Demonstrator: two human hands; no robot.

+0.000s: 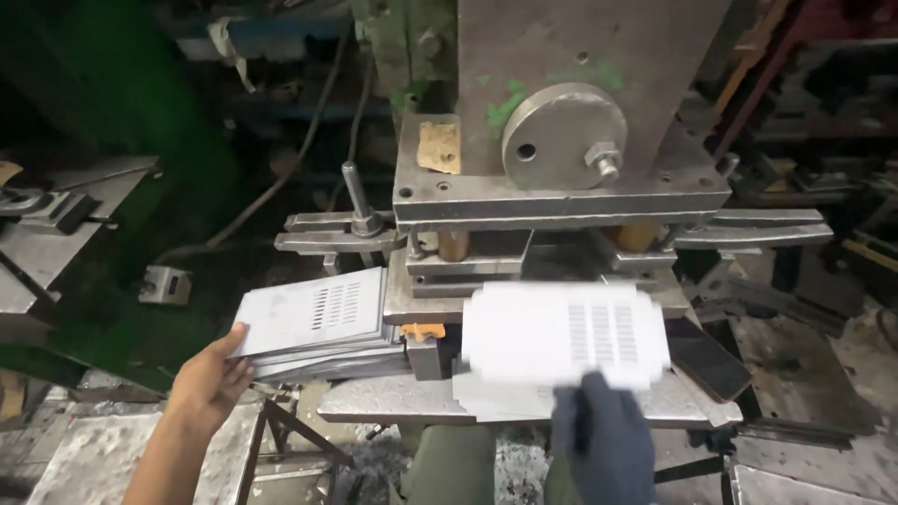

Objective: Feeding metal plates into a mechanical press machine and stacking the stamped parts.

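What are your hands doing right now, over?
Left hand bare, touching stack of slotted metal sheets. Right hand gloved, gripping one slotted sheet in front of the press. Nothing in the way.

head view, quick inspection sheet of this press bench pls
surface: steel press bed, scuffed, mostly covered by sheets
job's things: stack of slotted metal sheets left of the die; one slotted sheet, motion-blurred, in front of the die
clutter: dark phone-like slab at the bed's right edge
grippers: left hand bare, on the stack's edge; right hand in a dark glove, gripping the blurred sheet
cables: cable hanging behind the press
surroundings: press with green paint marks, small switch box, dim cluttered workshop
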